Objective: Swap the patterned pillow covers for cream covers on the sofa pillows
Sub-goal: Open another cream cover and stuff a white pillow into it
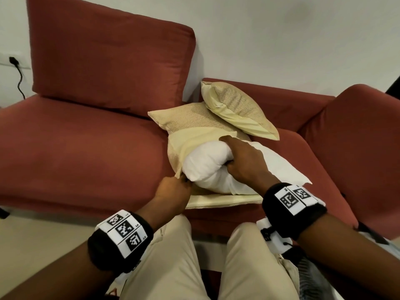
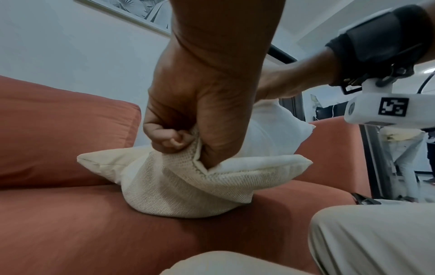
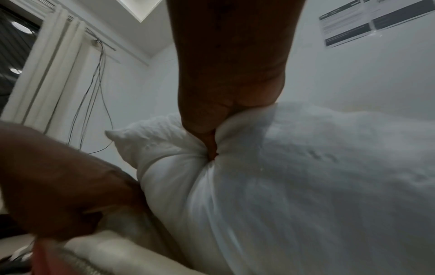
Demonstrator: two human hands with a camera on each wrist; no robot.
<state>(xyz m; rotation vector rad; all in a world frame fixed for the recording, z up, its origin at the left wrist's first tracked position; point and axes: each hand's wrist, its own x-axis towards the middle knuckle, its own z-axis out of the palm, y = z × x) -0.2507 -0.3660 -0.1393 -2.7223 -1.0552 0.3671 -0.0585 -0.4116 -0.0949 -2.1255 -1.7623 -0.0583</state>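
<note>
Here the left hand (image 1: 173, 192) is closed tight, its fingers (image 2: 169, 138) curled round the woven edge of the cream cover (image 1: 190, 135) at the opening, bunching the cloth against the palm. The right hand (image 1: 242, 161) grips the white pillow insert (image 1: 207, 167), thumb and fingers sunk deep into its stuffing so the fabric puckers round them; the right wrist view shows the thumb buried in a fold. The insert sits partly inside the cover, its far end swallowed by the cream cloth, its near end and one corner bare and sticking out toward the person's right. A second cream pillow (image 1: 238, 109) leans just behind, resting on the far edge of the cover. Everything lies on the seat of a rust-red sofa (image 1: 75, 152), beside a large back cushion (image 1: 108, 53). A flat cream piece (image 1: 223, 202) lies under the insert at the seat's front edge. The wall behind is pale, with a plug and black cord (image 1: 18, 76) at the far left. The person's beige trousers (image 1: 173, 267) fill the foreground.
</note>
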